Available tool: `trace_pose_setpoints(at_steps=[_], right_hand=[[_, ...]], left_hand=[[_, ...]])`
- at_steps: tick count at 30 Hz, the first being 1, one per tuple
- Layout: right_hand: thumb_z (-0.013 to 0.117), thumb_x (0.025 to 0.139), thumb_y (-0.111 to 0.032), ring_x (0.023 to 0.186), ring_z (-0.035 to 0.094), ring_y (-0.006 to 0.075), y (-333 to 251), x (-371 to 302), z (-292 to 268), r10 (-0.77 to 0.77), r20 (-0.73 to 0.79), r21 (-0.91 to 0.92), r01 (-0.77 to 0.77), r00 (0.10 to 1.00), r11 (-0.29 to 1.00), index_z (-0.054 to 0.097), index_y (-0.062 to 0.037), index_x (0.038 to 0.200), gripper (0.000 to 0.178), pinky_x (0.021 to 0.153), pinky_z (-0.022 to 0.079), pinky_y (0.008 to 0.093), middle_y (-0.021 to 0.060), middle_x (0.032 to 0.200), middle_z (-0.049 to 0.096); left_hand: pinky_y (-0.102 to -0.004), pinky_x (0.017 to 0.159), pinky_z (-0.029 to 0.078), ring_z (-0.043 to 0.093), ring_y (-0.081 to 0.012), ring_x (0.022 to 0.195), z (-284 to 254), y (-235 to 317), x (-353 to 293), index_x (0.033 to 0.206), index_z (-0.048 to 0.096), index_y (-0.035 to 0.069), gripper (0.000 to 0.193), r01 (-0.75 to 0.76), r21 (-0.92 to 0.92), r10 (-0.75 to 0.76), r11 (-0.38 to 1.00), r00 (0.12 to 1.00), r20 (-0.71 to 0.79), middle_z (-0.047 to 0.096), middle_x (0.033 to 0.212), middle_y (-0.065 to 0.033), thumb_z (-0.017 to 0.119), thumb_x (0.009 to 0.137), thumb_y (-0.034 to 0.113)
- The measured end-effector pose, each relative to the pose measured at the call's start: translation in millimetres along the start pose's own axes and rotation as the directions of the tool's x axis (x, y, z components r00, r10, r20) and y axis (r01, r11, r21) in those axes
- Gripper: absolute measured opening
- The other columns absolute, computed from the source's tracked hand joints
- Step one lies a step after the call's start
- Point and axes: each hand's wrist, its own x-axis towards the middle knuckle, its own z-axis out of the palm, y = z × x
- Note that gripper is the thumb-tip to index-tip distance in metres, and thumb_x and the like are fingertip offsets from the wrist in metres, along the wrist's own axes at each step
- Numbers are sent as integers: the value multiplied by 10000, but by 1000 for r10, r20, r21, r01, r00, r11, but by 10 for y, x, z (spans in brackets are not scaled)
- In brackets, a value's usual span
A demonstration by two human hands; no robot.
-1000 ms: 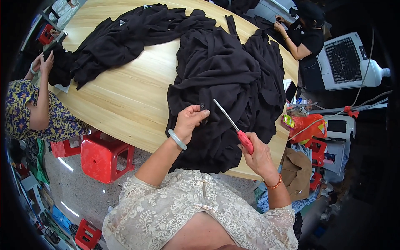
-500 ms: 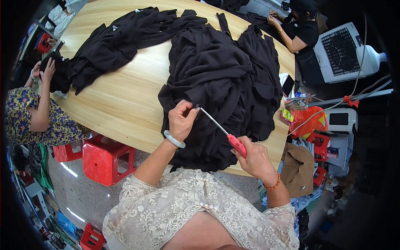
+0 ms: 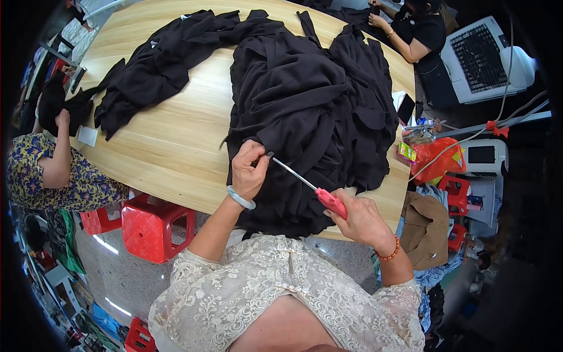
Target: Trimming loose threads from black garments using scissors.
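At the far left we note a co-worker's patterned sleeve (image 3: 28,154), with dark cloth beyond it, and below the tabletop (image 3: 170,132) a red stool (image 3: 153,232). A long run of black garments (image 3: 161,61) curves across the tabletop's far side. Next we find the left hand (image 3: 248,169), a pale bangle (image 3: 241,199) at its wrist, thumb and fingers pinched on the black cloth at the near-left part of a large black pile (image 3: 299,85). A small dark disc (image 3: 270,155) shows at those fingertips. The red-handled tool (image 3: 331,202) lies to the right of the left hand, its long axis slanting from the tip at upper left to the handle at lower right. The tip sits at the disc, nearer the left hand; whether it touches, we cannot tell. The right hand (image 3: 362,217) is closed round the handle, well apart from the left. Further right we record a red plastic bag (image 3: 437,164) and a brown garment (image 3: 423,229).
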Motion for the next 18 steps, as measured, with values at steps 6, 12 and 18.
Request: trace_pose_setpoints(at_steps=[6,12,18], right_hand=[[681,884,-255,742,633,421,-13,32,-35,2,-6,7,-2,1000,1000,555,-91,1083,286,657,479,480,195,758,641],[658,887,-126,789,659,392,141,49,67,106,-271,153,-66,957,986,564,-63,1147,284,677,500,421,188,820,657],[655,898,-129,805,645,423,130,148,99,188,-384,201,-117,904,973,555,-49,1145,279,672,500,424,203,854,650]], left_hand=[[-264,627,433,533,-177,697,-83,109,78,849,603,-52,60,-6,24,5,1000,1000,29,550,796,-81,638,803,-68],[-257,625,407,458,-95,709,-169,249,467,881,581,-18,148,172,-132,-120,976,936,330,509,775,-29,640,916,114],[-289,700,484,589,-131,771,-1201,780,2075,943,642,100,41,-26,-611,-80,791,986,-146,617,846,6,641,912,127]])
